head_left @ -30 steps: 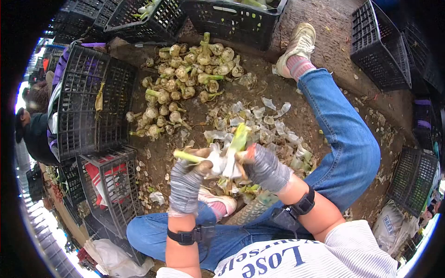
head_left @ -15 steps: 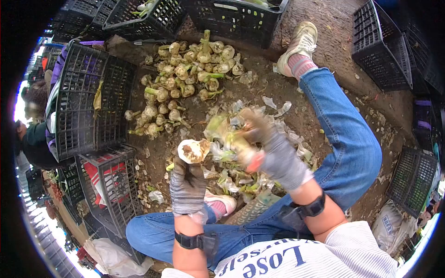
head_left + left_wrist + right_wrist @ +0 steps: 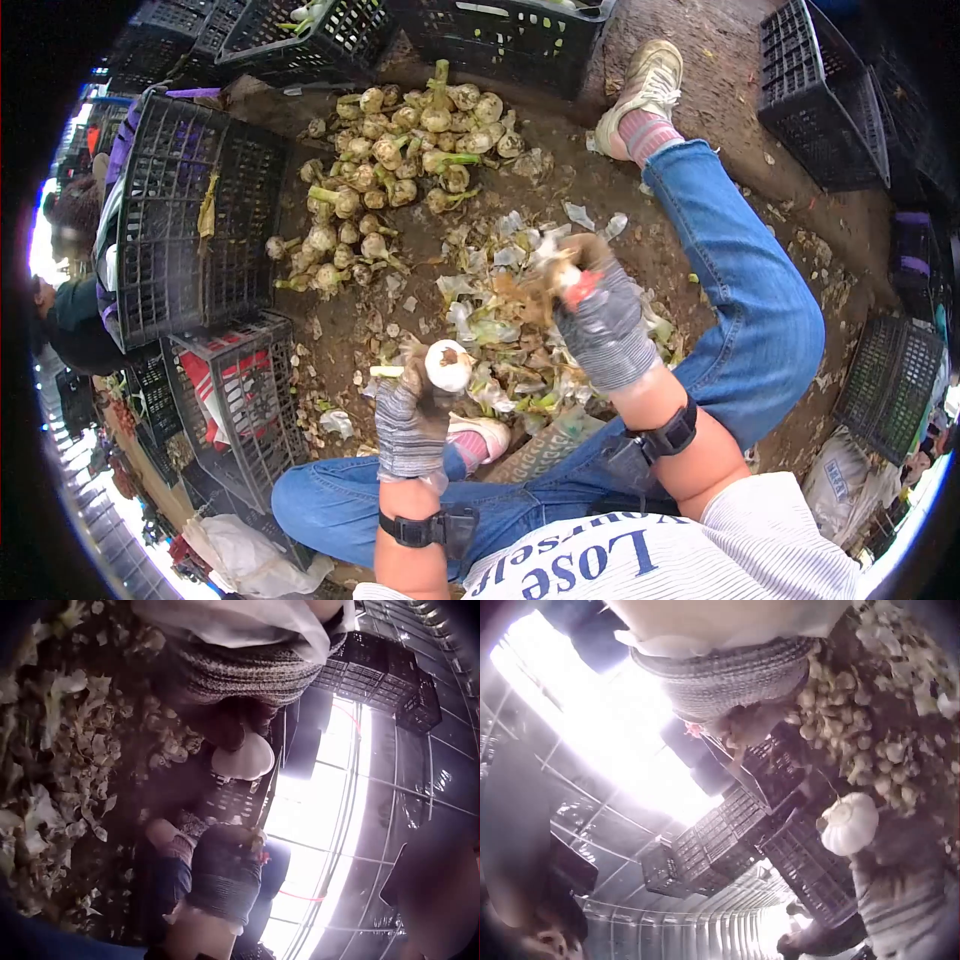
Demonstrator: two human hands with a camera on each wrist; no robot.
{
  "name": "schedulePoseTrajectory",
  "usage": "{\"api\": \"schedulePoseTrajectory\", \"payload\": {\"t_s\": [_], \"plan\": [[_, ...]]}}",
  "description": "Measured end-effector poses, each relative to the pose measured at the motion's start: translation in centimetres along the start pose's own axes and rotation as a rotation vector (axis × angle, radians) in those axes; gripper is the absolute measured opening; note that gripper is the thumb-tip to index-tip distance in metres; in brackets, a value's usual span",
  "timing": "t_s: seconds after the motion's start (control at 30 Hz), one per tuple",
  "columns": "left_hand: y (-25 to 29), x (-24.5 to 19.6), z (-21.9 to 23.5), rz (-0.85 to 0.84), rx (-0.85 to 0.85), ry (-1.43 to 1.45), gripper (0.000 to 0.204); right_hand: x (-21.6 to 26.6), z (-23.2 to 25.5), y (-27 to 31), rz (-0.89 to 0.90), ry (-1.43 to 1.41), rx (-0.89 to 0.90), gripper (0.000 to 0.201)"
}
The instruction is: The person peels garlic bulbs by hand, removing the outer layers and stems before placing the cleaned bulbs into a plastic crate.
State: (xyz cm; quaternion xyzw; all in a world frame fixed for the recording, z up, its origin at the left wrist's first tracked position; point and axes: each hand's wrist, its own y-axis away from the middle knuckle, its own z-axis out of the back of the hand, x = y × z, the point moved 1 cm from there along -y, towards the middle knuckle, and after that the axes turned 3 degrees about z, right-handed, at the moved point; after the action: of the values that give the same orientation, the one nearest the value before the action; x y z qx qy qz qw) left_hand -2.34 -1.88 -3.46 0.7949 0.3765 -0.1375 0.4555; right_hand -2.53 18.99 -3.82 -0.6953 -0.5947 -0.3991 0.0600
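Note:
In my left hand [image 3: 412, 415] I grip a white garlic bulb [image 3: 448, 366], its pale cut stem [image 3: 386, 371] sticking out to the left. The right wrist view shows this bulb [image 3: 850, 823] round and clean, with a thin root strand on it. My right hand [image 3: 603, 325] is raised over the peelings, apart from the bulb. Its curled fingers pinch blurred, pale garlic skin [image 3: 549, 262], and something red [image 3: 583, 289] shows on a finger. Both hands wear grey knitted gloves. Brownish garlic skins [image 3: 520, 300] lie just below the right hand.
A heap of unpeeled garlic [image 3: 400, 150] lies on the dirt floor ahead. White peelings [image 3: 490, 345] are scattered between my legs. Black crates stand around: one on the left [image 3: 190, 220], one ahead [image 3: 500, 45], one at the right [image 3: 815, 110]. A shoe [image 3: 645, 90] rests beyond the peelings.
The hands, together at the bulb at first, have parted. The right hand swung away to the right with stripped leaves and skin. The left keeps the bulb, now turned and slightly lower.

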Motion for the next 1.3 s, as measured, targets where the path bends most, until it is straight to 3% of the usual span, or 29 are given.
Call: {"api": "schedulePoseTrajectory", "payload": {"t_s": [0.07,0.13,0.2,0.23,0.3,0.4,0.43,0.5,0.57,0.73,0.8,0.87,0.93,0.97,1.0,1.1,1.13,1.17,1.2,1.27,1.3], "plan": [[-0.4,-0.1,-0.6,0.041,-0.040,0.025,0.040,-1.3,1.0,-0.4,0.034,0.461,0.213,0.021],[-0.9,-0.2,-1.2,-0.048,-0.156,-0.039,0.039,-1.8,0.3,0.6,0.027,0.503,0.313,0.030],[-0.8,-0.4,-2.3,-0.088,-0.234,-0.136,0.037,-2.1,-0.3,1.1,0.027,0.781,0.447,0.040],[-0.9,-0.4,-2.5,-0.151,-0.266,-0.303,0.035,-2.1,-0.3,1.1,-0.105,0.721,0.481,0.046],[-1.2,-0.1,-2.8,-0.314,-0.294,-0.562,0.034,-2.5,0.2,0.9,-0.101,0.834,0.420,0.045],[-1.8,0.4,-1.6,-0.412,-0.216,-0.708,0.033,-2.2,0.5,0.5,-0.150,0.940,0.361,0.041],[-1.7,0.1,-2.3,-0.404,-0.213,-0.685,0.020,-2.1,0.7,0.4,-0.222,0.901,0.362,0.038],[-1.9,-0.1,-1.8,-0.382,-0.196,-0.698,0.020,-2.4,1.1,0.2,-0.290,0.862,0.364,0.034],[-2.0,-0.2,-2.2,-0.360,-0.196,-0.712,0.021,-3.4,1.9,0.4,-0.023,1.066,0.381,0.030],[-2.3,-0.5,-3.1,-0.359,-0.185,-0.766,0.023,-2.9,1.1,0.0,0.073,1.141,0.354,0.023],[-2.6,-0.7,-3.5,-0.111,-0.170,-0.501,0.028,-2.8,0.8,-0.7,-0.205,1.013,0.227,0.023],[-3.8,-0.6,-3.4,-0.095,-0.043,-0.174,0.030,-3.8,2.4,-1.5,-0.173,0.902,0.157,0.025],[-5.7,-2.2,-4.2,-0.121,0.024,-0.146,0.029,-4.3,3.6,-1.6,-0.146,0.792,0.093,0.028],[-6.7,-2.9,-3.6,-0.051,0.048,-0.104,0.027,-3.9,3.3,-1.7,-0.161,0.813,0.118,0.029],[-8.6,-2.4,-1.2,-0.058,-0.034,0.013,0.025,-3.7,3.1,-1.8,-0.175,0.834,0.141,0.031],[-12.6,-2.8,-0.6,-0.059,-0.010,0.160,0.025,-4.0,3.2,-2.0,-0.238,0.863,0.144,0.035],[-13.6,-2.8,0.0,-0.047,-0.152,0.175,0.023,-4.0,3.2,-2.1,-0.260,0.938,0.157,0.037],[-15.3,-2.8,0.3,-0.083,-0.270,0.041,0.023,-3.7,3.0,-2.1,-0.051,1.183,0.142,0.032],[-17.5,-2.5,1.1,-0.119,-0.385,-0.092,0.024,-3.5,3.2,-2.3,-0.054,1.184,0.135,0.032],[-22.3,-2.1,2.3,-0.181,-0.616,-0.683,0.034,-3.3,3.5,-2.7,0.100,1.094,0.219,0.022],[-23.8,-2.4,1.2,-0.117,-0.624,-0.981,0.040,-3.4,3.6,-2.8,0.048,0.975,0.219,0.024]]}}
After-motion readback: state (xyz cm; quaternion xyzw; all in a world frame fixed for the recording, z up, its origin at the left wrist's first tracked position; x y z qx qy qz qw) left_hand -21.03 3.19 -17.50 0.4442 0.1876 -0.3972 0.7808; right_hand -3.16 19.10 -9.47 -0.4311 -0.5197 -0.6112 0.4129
